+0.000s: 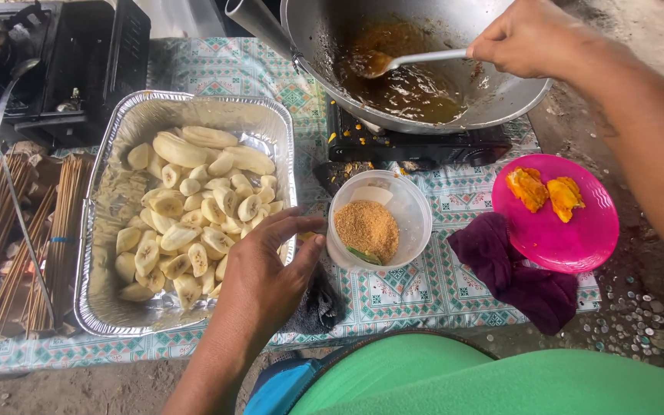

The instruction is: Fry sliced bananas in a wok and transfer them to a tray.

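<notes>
Right hand (528, 38) grips a spoon (413, 60) lying roughly level, bowl pointing left into the wok's (501, 100) brown syrup; left hand (267, 269) (fingers loosely spread, holding nothing) rests on the foil tray (109, 230) of peeled bananas (194, 207).

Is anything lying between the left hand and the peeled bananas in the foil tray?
Nothing visible does. The left hand rests on the rim of the foil tray, and the peeled bananas lie uncovered just beyond its fingers.
</notes>
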